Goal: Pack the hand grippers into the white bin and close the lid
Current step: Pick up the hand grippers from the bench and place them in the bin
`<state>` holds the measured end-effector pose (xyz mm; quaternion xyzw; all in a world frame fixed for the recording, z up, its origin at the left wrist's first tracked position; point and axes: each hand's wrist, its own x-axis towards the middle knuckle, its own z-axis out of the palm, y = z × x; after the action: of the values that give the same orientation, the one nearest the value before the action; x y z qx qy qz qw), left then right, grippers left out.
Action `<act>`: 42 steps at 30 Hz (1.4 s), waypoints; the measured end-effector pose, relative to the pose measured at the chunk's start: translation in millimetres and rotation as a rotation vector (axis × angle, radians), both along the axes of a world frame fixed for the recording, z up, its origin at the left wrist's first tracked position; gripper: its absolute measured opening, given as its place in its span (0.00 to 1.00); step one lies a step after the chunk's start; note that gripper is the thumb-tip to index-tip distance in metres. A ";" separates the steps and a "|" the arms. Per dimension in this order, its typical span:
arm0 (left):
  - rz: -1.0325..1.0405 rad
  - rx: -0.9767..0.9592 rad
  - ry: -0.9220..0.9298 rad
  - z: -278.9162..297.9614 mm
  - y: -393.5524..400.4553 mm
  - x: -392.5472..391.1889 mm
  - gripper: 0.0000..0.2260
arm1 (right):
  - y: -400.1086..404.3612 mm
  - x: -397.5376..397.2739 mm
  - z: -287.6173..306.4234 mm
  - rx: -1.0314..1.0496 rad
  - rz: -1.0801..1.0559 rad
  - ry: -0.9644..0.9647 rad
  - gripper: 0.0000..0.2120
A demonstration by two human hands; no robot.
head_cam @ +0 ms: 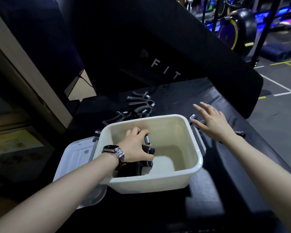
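The left hand [136, 145] lowers a gripped hand gripper [147, 148] into the white bin [180, 180] while the right hand [212, 121], fingers spread and empty, likely seeks another (several [139, 105] lie beyond both hands).

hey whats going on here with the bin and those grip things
A person is packing hand grippers into a white bin on a dark padded bench. The left hand is inside the bin, gripping one hand gripper. The right hand is open beside the bin's right rim. More grippers lie behind the bin. The lid lies off on the left.
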<state>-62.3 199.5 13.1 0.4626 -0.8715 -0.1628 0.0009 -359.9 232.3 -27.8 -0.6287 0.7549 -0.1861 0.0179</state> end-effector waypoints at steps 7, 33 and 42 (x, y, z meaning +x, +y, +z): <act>-0.033 -0.051 -0.104 -8.2 0.9 -3.7 0.39 | -7.4 2.1 -18.8 0.134 0.052 0.010 0.33; -0.581 -0.116 -0.391 -26.4 -21.0 -13.9 0.37 | -18.4 3.3 -56.2 0.216 0.176 -0.038 0.47; -0.452 -0.110 -0.457 -31.2 -30.0 -13.6 0.20 | -26.3 -1.0 -54.5 0.219 0.222 -0.040 0.44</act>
<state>-75.9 169.5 -18.1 0.2811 -0.9374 -0.0037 -0.2058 -360.8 206.1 -82.4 -0.6989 0.6959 -0.1118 0.1217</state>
